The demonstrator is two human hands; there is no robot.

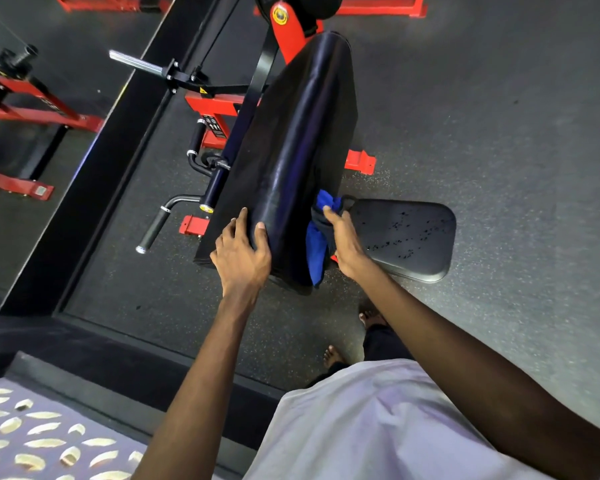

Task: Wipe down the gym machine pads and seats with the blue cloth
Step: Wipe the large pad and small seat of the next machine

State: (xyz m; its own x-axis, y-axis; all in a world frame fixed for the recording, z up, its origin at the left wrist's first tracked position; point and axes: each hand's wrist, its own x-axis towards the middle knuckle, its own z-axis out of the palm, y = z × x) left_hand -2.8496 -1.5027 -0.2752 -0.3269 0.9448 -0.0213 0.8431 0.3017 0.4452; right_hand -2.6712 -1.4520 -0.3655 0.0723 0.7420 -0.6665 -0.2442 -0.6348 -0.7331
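Observation:
A long black back pad point(291, 140) of a red-framed gym machine stands tilted in the middle of the view. My left hand point(241, 252) grips its near top edge, fingers over the front and thumb round the side. My right hand point(343, 237) holds the blue cloth point(317, 249) bunched against the pad's right side edge. The cloth hangs down between the back pad and the black seat pad point(409, 237), which shows dark wet spots on its surface.
Black handles point(160, 225) and a chrome weight peg point(136, 62) stick out left of the pad. Red frame feet point(361, 161) sit on the speckled rubber floor point(482, 116). Another red machine point(25, 112) stands at far left. My bare feet point(333, 355) are below the seat.

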